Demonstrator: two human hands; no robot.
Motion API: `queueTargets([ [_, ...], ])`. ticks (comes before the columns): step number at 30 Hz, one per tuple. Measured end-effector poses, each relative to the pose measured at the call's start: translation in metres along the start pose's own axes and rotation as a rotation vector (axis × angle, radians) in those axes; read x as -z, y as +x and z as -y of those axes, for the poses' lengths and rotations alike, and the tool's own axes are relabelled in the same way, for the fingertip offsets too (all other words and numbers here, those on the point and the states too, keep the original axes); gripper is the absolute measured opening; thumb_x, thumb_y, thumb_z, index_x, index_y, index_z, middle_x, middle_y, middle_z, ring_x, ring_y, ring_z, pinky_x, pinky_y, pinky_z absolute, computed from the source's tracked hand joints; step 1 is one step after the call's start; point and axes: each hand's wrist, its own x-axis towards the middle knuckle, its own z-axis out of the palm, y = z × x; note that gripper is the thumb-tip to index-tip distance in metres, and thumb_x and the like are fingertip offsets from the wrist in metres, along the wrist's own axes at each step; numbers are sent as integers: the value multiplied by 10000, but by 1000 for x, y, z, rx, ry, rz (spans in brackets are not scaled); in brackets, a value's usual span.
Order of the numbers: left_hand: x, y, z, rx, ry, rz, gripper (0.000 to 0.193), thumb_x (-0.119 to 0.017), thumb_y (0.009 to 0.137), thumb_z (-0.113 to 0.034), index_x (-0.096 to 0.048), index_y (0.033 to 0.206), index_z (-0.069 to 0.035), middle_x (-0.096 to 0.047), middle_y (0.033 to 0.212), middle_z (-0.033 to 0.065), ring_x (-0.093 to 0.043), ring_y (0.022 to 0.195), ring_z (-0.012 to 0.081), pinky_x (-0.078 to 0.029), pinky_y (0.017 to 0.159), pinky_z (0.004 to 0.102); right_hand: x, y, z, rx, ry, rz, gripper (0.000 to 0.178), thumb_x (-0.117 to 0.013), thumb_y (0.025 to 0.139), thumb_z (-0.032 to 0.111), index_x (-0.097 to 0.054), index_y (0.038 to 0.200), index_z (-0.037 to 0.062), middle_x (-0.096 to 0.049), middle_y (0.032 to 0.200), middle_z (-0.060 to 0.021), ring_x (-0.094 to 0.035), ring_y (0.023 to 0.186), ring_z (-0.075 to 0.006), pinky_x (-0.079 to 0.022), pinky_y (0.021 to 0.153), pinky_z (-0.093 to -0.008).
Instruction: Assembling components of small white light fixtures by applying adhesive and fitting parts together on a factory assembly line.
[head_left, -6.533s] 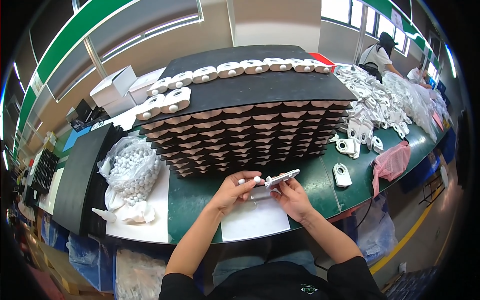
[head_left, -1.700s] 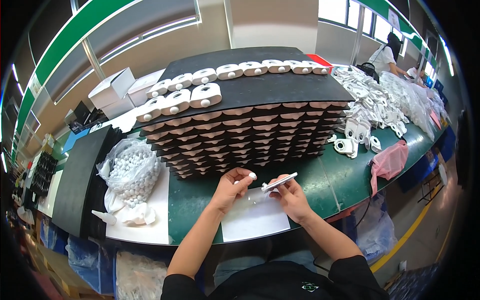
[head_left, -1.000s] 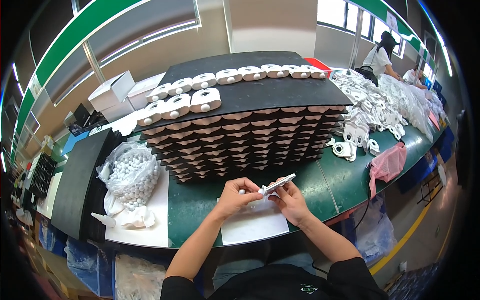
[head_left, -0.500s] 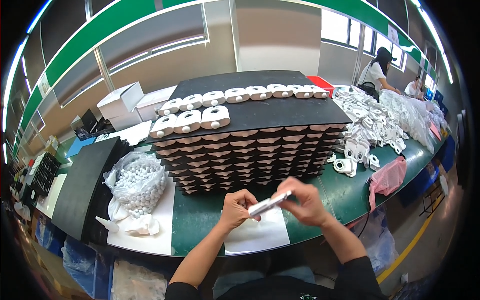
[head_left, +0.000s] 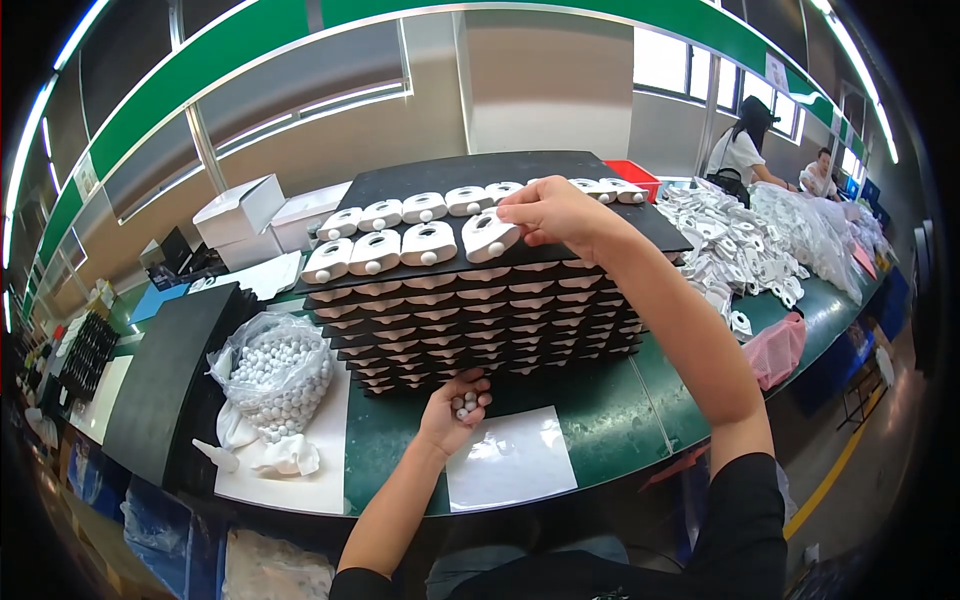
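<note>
My right hand [head_left: 562, 218] pinches a white plastic housing [head_left: 488, 238] with an oval opening and a small round knob at its front. It is at the right end of the front row, over the top black sheet [head_left: 590, 235] of a tall stack. Similar white housings [head_left: 428, 244] stand beside it, with a longer row behind, partly hidden by my hand. Lower down, in front of the stack, my left hand [head_left: 455, 412] is palm up, its fingers curled round several small white balls [head_left: 464, 404].
A clear bag of white balls [head_left: 275, 375] stands on the left, near a small squeeze bottle [head_left: 215, 455]. Black sheets [head_left: 175, 380] lean beyond it. To the right are a heap of white parts [head_left: 725, 240] and a pink mesh bag [head_left: 775, 352]. A person [head_left: 742, 150] works farther off.
My right hand has carried the white housing from in front of me up to the front row on the stack. My left hand has let go of it and turned up, showing the balls.
</note>
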Motion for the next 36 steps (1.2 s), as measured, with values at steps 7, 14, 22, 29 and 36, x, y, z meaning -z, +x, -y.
queueTargets([
  [7, 1, -2, 0, -16, 76, -40, 288, -435, 749, 22, -461, 1029, -38, -507, 855, 102, -404, 603, 147, -263, 391, 190, 7, -17, 9, 83, -83, -21, 315, -608, 804, 217, -588, 981, -43, -596, 840, -107, -572, 685, -126, -486, 601, -228],
  [14, 1, -3, 3, -21, 199, 0, 252, -537, 858, -274, -451, 973, -67, -475, 732, 46, -322, 471, 74, -210, 360, 180, 59, -93, -19, 757, -202, -697, 216, -541, 833, 95, -563, 1036, 24, -596, 936, -55, -551, 825, -107, -448, 718, -227],
  [22, -8, -5, 6, -44, 279, -2, 336, -543, 836, -384, -518, 871, -50, -319, 541, -41, -257, 458, 50, -178, 379, 177, 112, -136, -227, 196, -540, -856, 204, -558, 775, 45, -542, 968, -18, -582, 901, -105, -530, 844, -227, -421, 754, -320],
  [29, -12, -8, 6, -56, 239, 45, 175, -546, 858, -225, -557, 971, -92, -400, 661, -29, -304, 477, 44, -203, 388, 161, 97, -176, -257, 49, -1373, -543, 273, -639, 649, 118, -578, 903, 38, -532, 1040, -110, -456, 988, -308, -402, 780, -401],
  [36, -12, -10, 6, -67, 251, 20, 131, -583, 822, -134, -550, 943, -100, -481, 731, -5, -322, 479, 45, -220, 391, 160, 53, -196, -206, 166, -1158, -330, 253, -676, 614, 123, -619, 852, 60, -556, 948, -92, -481, 914, -280, -398, 765, -378],
])
